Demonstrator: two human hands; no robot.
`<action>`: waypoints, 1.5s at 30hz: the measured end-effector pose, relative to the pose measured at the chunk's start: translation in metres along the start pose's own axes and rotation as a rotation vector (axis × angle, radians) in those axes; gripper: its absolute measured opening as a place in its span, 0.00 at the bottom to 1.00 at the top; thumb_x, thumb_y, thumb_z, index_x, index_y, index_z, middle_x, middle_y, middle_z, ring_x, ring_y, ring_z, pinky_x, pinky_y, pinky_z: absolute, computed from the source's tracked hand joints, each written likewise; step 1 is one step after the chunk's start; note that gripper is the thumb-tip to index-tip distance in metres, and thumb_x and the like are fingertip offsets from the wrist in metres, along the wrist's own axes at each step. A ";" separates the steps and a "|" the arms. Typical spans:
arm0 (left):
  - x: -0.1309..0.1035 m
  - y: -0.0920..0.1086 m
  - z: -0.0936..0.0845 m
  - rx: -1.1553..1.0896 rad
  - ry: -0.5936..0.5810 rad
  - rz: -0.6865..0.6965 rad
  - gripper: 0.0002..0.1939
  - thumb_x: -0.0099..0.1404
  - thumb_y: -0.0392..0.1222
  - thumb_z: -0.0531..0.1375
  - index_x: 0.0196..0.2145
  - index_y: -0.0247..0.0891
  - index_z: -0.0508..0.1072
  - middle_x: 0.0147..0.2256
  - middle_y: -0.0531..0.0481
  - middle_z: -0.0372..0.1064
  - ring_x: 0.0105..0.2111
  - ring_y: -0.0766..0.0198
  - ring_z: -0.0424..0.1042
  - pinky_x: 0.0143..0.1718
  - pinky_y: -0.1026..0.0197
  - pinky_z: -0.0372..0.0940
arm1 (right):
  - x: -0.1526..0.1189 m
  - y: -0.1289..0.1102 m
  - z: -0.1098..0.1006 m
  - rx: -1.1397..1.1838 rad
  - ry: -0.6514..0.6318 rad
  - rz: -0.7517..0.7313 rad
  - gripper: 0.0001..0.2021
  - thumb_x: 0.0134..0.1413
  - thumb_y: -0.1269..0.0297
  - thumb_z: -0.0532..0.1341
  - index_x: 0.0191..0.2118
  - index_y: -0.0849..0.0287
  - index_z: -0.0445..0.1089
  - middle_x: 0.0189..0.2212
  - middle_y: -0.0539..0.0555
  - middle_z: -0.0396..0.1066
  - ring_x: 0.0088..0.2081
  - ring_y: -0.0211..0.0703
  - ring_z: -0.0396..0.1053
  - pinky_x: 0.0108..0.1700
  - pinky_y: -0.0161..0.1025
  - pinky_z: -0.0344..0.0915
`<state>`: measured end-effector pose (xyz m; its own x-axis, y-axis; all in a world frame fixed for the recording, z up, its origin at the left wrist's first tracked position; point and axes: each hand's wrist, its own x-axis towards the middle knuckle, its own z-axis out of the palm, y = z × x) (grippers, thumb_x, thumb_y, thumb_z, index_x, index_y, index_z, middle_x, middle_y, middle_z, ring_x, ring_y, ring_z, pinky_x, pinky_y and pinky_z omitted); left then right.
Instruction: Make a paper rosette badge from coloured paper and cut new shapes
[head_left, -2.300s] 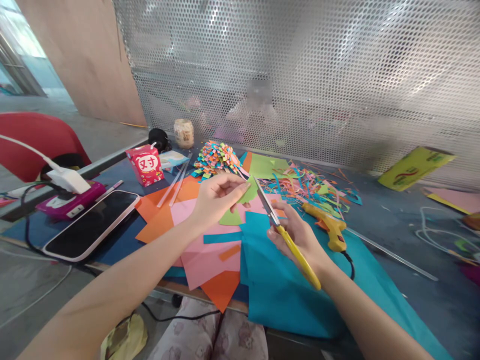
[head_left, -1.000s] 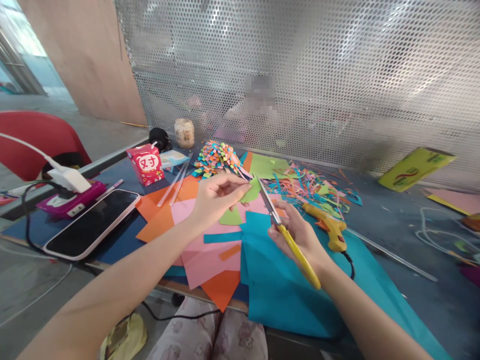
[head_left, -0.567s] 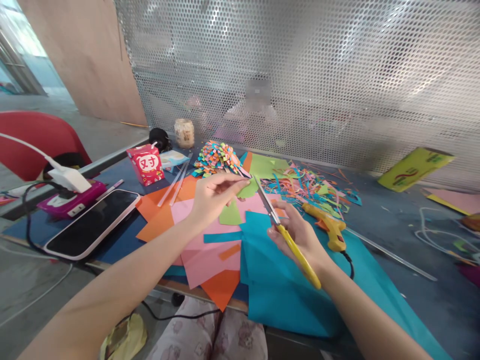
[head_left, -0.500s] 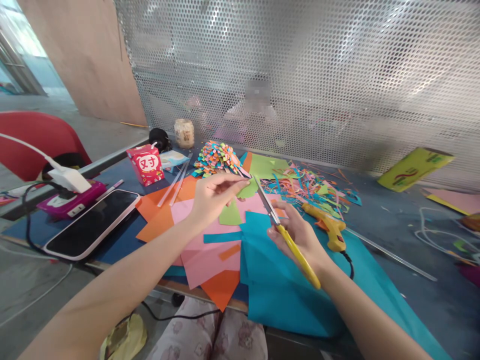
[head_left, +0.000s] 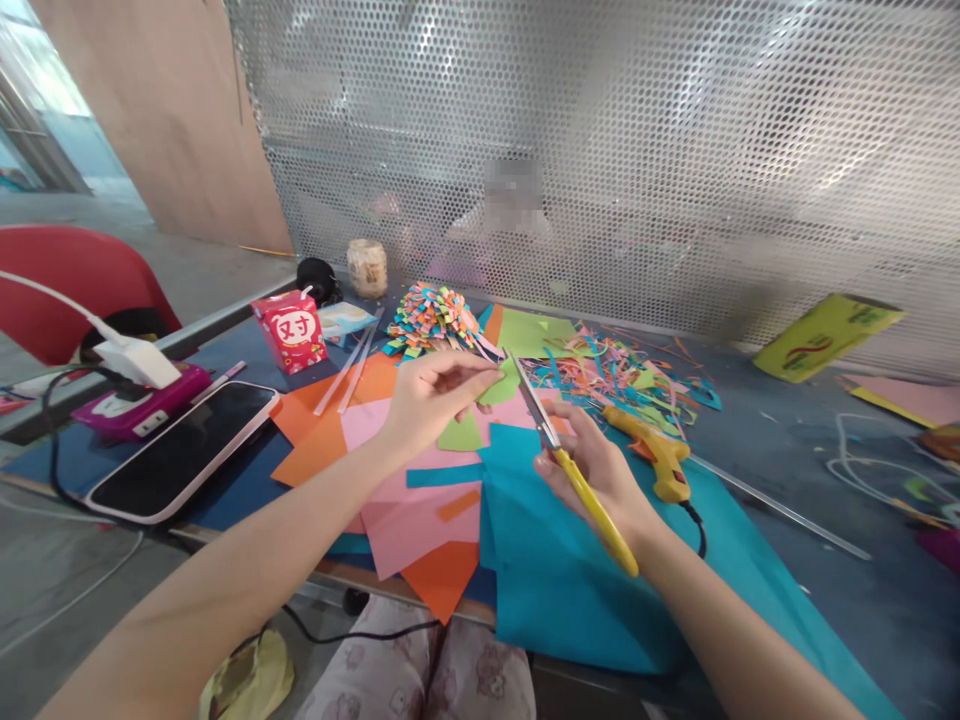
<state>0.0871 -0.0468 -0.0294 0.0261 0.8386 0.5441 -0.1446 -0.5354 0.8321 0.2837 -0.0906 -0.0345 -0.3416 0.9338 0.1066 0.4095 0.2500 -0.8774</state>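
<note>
My left hand (head_left: 444, 388) pinches a small piece of light green paper (head_left: 508, 384) between thumb and fingers. In my right hand (head_left: 589, 455) is a pair of scissors with yellow handles (head_left: 596, 510); their blades (head_left: 531, 392) point away from me and lie right beside the green piece. Whether the blades touch its edge I cannot tell. Beneath the hands are pink sheets (head_left: 420, 510), a green sheet (head_left: 460, 433), a blue strip (head_left: 444, 476) and large blue sheets (head_left: 570, 560). A fringed multicoloured paper ball (head_left: 433, 318) sits just beyond my left hand.
Paper scraps (head_left: 630, 370) are heaped behind my right hand, near a yellow glue gun (head_left: 660, 455). A phone (head_left: 187, 450), a purple power strip (head_left: 146, 405) and a red carton (head_left: 290, 332) stand left. A perforated metal panel (head_left: 600, 150) closes the back; a yellow-green box (head_left: 825, 338) is right.
My left hand has shifted slightly right and down toward the scissors, and the green piece now sits at a different angle. The right hand has barely moved.
</note>
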 end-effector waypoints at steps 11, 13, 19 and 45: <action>-0.002 0.005 0.009 -0.202 -0.154 -0.203 0.14 0.52 0.47 0.66 0.26 0.35 0.67 0.18 0.55 0.68 0.11 0.74 0.62 0.10 0.72 0.57 | 0.001 0.000 0.003 0.033 0.018 0.009 0.24 0.48 0.56 0.62 0.49 0.54 0.52 0.20 0.42 0.55 0.19 0.32 0.49 0.20 0.31 0.46; -0.002 0.004 0.010 -0.227 -0.162 -0.207 0.14 0.53 0.46 0.65 0.26 0.35 0.67 0.18 0.55 0.69 0.12 0.74 0.63 0.10 0.72 0.57 | 0.000 0.001 0.002 0.036 0.017 0.008 0.23 0.49 0.57 0.61 0.49 0.54 0.52 0.20 0.42 0.55 0.19 0.32 0.49 0.20 0.31 0.45; -0.006 0.001 0.011 -0.222 -0.182 -0.219 0.13 0.56 0.46 0.63 0.28 0.35 0.66 0.20 0.52 0.71 0.15 0.71 0.67 0.12 0.71 0.60 | 0.001 0.003 0.003 0.016 0.024 -0.009 0.23 0.50 0.57 0.60 0.49 0.54 0.52 0.20 0.42 0.55 0.18 0.31 0.50 0.20 0.31 0.46; -0.002 0.002 0.009 -0.178 -0.059 -0.138 0.11 0.51 0.43 0.66 0.27 0.33 0.72 0.20 0.53 0.69 0.16 0.70 0.68 0.10 0.70 0.61 | 0.002 0.004 0.001 0.028 0.039 -0.042 0.20 0.51 0.57 0.59 0.48 0.52 0.53 0.20 0.42 0.54 0.19 0.32 0.49 0.20 0.31 0.46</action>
<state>0.0952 -0.0504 -0.0275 0.1152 0.8926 0.4360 -0.3073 -0.3853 0.8701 0.2836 -0.0876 -0.0388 -0.3248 0.9320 0.1611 0.3715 0.2824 -0.8844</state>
